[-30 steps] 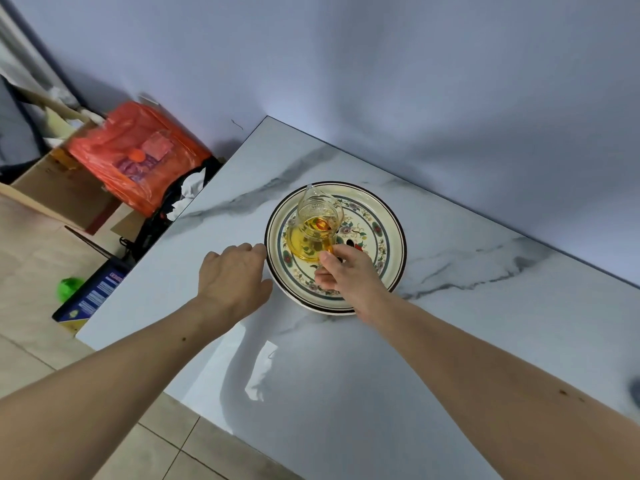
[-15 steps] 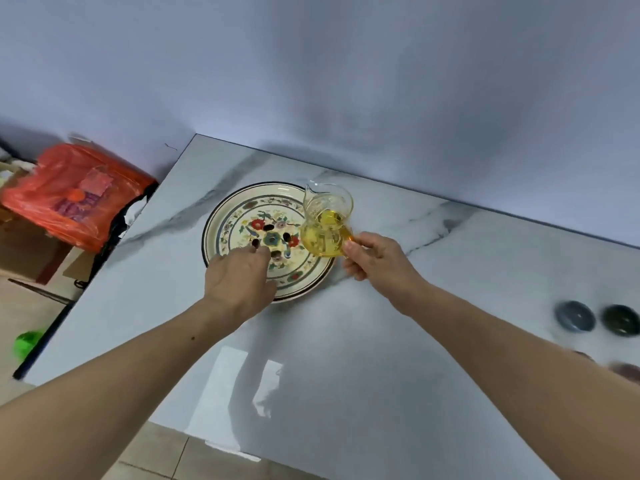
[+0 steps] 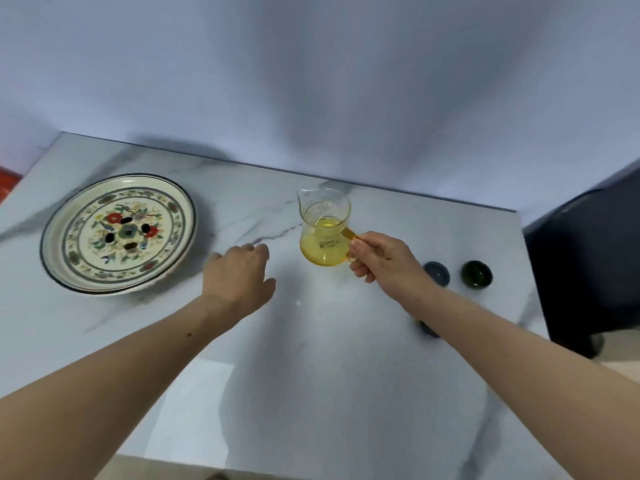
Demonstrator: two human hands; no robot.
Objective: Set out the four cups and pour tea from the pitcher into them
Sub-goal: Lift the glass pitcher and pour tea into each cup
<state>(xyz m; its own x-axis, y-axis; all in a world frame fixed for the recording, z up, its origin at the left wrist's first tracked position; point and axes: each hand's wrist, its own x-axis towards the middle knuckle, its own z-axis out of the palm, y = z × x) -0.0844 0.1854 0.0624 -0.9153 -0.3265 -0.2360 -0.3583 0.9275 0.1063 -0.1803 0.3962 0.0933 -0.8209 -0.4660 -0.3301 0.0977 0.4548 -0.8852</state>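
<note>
A clear glass pitcher point(image 3: 323, 233) half full of yellow tea is held upright above the middle of the marble table point(image 3: 311, 375); my right hand point(image 3: 384, 259) grips its amber handle. To the right of that hand stand a small blue-grey cup point(image 3: 438, 273) and a dark green cup point(image 3: 477, 274). Another dark cup point(image 3: 426, 330) shows only partly beneath my right forearm. My left hand point(image 3: 239, 277) hovers palm down over the table, left of the pitcher, fingers loosely apart and holding nothing.
A large floral plate point(image 3: 59, 254) with a dark rim lies at the table's left. A dark chair or bin point(image 3: 585, 271) stands off the right edge. The wall runs along the back edge. A red bag point(image 3: 7, 183) peeks in at far left.
The pitcher has been lifted off the plate and carried right, towards the cups. My left hand left the plate's rim and followed. The view swung right, bringing the cups into sight.
</note>
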